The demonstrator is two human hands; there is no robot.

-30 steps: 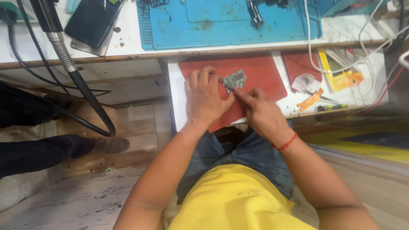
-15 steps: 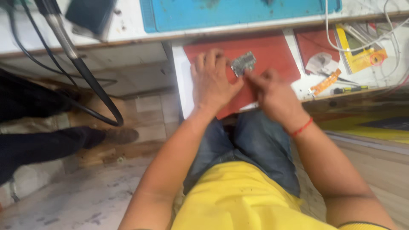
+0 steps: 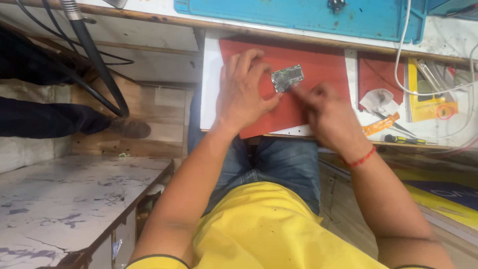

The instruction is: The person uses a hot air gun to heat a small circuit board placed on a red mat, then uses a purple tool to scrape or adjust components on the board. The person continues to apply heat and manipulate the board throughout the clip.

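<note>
Both hands on circuit board [image 3: 287, 77]

Pull-out white shelf [image 3: 210, 74] under the bench edge | red mat [image 3: 318, 69] flat on it, small circuit board [image 3: 287, 77] on the mat | second red mat [image 3: 376, 74] to the right, with white tape [image 3: 377, 99], orange-handled tool [image 3: 379, 124], possibly a screwdriver [image 3: 404, 140] | blue mat [image 3: 298, 12] on the bench [image 3: 149, 10] above.

electronics repair workshop: circuit board [image 3: 287, 77], screwdriver [image 3: 404, 140].
</note>
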